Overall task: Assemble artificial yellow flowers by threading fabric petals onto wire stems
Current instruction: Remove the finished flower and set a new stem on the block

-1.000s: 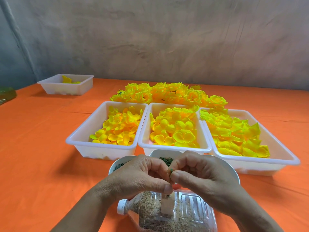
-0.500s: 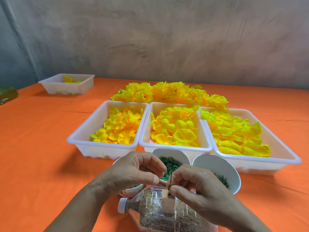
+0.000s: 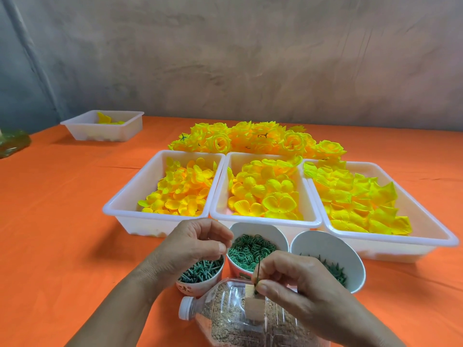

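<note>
My right hand (image 3: pixel 298 284) pinches a thin dark wire stem (image 3: pixel 258 275) upright over a small block on a clear plastic bottle (image 3: pixel 238 319) that lies on its side, filled with sandy grains. My left hand (image 3: pixel 190 246) hovers just left of it, thumb and forefinger pinched together; whether they hold anything small I cannot tell. Three white trays of yellow fabric petals stand behind: left tray (image 3: pixel 130 196), middle tray (image 3: pixel 265 221), right tray (image 3: pixel 431 234). A heap of finished yellow flowers (image 3: pixel 255 139) lies beyond them.
Three paper cups sit between the trays and the bottle: green pegs (image 3: pixel 200 271), green rings (image 3: pixel 250 249), dark green pieces (image 3: pixel 333 269). A smaller white tray (image 3: pixel 102 126) stands far left on the orange tablecloth (image 3: pixel 55 221). A green object (image 3: pixel 12 144) lies at the left edge.
My hands have come apart: the left has drawn back to the left and up, while the right keeps the stem over the bottle. The cups are now uncovered.
</note>
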Action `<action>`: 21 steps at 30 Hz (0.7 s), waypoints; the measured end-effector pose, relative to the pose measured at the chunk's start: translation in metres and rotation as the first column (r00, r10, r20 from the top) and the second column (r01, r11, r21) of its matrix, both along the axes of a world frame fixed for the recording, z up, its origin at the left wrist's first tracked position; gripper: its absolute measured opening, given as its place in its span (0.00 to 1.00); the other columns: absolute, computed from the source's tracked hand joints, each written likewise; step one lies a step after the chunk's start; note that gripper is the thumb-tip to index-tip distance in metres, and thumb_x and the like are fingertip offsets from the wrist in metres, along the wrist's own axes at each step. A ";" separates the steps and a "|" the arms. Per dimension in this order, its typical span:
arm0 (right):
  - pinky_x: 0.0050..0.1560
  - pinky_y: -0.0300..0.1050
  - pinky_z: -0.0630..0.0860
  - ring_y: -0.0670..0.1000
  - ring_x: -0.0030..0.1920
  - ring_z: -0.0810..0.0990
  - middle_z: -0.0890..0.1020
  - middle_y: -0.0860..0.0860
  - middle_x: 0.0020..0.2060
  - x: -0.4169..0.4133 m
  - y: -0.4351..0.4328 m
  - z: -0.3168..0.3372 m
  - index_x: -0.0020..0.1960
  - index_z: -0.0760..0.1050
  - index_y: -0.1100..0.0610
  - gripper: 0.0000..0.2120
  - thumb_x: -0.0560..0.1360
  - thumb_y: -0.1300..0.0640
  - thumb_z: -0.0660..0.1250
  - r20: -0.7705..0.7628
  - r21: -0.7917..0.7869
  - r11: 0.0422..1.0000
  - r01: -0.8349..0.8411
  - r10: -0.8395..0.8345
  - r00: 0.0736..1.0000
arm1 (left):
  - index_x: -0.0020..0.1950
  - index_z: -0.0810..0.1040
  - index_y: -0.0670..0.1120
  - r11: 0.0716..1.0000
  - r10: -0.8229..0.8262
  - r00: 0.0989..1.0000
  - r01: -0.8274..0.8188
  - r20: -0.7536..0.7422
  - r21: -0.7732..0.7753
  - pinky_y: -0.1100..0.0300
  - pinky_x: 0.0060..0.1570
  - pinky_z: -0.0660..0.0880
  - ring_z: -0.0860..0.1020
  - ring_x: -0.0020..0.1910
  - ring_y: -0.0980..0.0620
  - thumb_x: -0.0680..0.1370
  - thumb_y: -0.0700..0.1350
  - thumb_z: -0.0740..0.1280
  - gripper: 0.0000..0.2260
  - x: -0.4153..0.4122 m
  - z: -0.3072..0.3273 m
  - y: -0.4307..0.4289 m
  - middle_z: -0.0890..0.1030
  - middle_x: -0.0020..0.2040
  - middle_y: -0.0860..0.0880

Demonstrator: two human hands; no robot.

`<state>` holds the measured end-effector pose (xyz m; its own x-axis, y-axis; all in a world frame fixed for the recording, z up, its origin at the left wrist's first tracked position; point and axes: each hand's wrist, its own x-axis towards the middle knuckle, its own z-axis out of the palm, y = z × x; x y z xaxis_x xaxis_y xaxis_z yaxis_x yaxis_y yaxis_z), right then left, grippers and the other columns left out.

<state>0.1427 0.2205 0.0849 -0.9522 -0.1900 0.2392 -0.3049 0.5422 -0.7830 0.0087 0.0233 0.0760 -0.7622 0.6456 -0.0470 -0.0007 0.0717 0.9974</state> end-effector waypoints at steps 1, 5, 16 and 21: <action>0.38 0.34 0.71 0.41 0.36 0.75 0.82 0.46 0.37 0.000 0.001 0.001 0.44 0.79 0.49 0.05 0.75 0.58 0.70 0.018 -0.024 1.000 -0.005 0.005 1.000 | 0.42 0.86 0.50 1.000 0.013 1.000 -0.013 0.013 0.013 0.63 0.42 0.78 0.81 0.40 0.55 0.66 0.39 0.70 0.10 -0.002 0.000 0.000 0.84 0.41 0.47; 0.37 0.36 0.71 0.41 0.35 0.75 0.83 0.52 0.37 0.001 0.007 0.000 0.47 0.80 0.50 0.07 0.74 0.61 0.71 0.065 -0.076 0.997 0.009 -0.004 0.998 | 0.41 0.86 0.50 0.997 0.051 0.998 -0.053 0.048 0.051 0.63 0.41 0.78 0.81 0.39 0.55 0.66 0.38 0.70 0.09 -0.008 0.000 0.000 0.84 0.40 0.47; 0.39 0.51 0.78 0.47 0.36 0.79 0.82 0.48 0.40 0.000 -0.002 0.000 0.41 0.79 0.40 0.04 0.71 0.49 0.70 0.054 0.013 1.000 0.015 -0.015 0.998 | 0.41 0.86 0.51 0.996 0.067 0.997 -0.069 0.043 0.054 0.63 0.42 0.79 0.82 0.41 0.54 0.66 0.39 0.71 0.09 -0.008 -0.003 0.002 0.85 0.41 0.47; 0.35 0.41 0.73 0.42 0.33 0.74 0.81 0.47 0.36 0.000 -0.003 0.002 0.40 0.77 0.42 0.04 0.70 0.50 0.71 0.007 -0.008 0.999 0.036 -0.036 0.999 | 0.41 0.86 0.51 0.996 0.072 0.997 -0.074 0.035 0.054 0.64 0.41 0.78 0.82 0.41 0.53 0.66 0.39 0.71 0.09 -0.007 -0.002 0.000 0.85 0.42 0.47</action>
<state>0.1423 0.2173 0.0867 -0.9600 -0.1537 0.2342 -0.2800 0.5467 -0.7891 0.0013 0.0232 0.0741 -0.8060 0.5907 -0.0384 -0.0364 0.0153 0.9992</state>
